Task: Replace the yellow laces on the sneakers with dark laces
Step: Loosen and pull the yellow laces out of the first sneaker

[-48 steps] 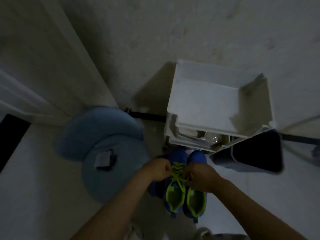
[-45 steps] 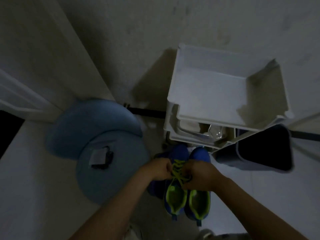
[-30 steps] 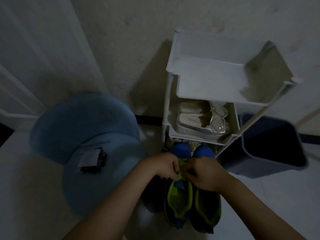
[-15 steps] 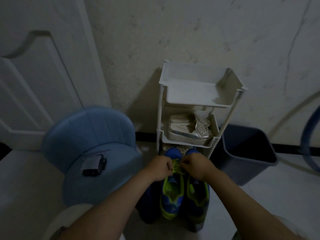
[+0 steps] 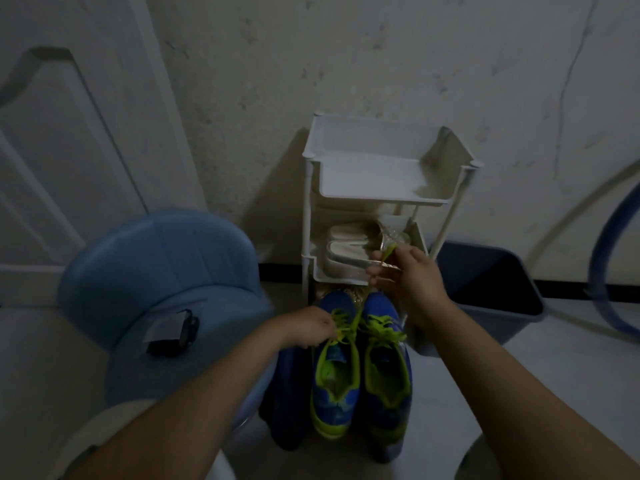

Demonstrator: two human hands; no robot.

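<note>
Two blue sneakers [image 5: 388, 407] stand side by side on the floor [image 5: 519, 375], heels nearest, long axes running away, toes toward a white shelf rack [image 5: 363, 174]. The left hand [image 5: 306, 327] sits at the left shoe's eyelets, fingers curled, pinching the yellow lace [image 5: 356, 317]. Farther off, the raised right hand [image 5: 407, 277] has its fingers [image 5: 375, 271] pinching the same lace, which runs taut up to it.

Dim, bluish light; soft shadows, wide-angle bending, blurred edges.
</note>
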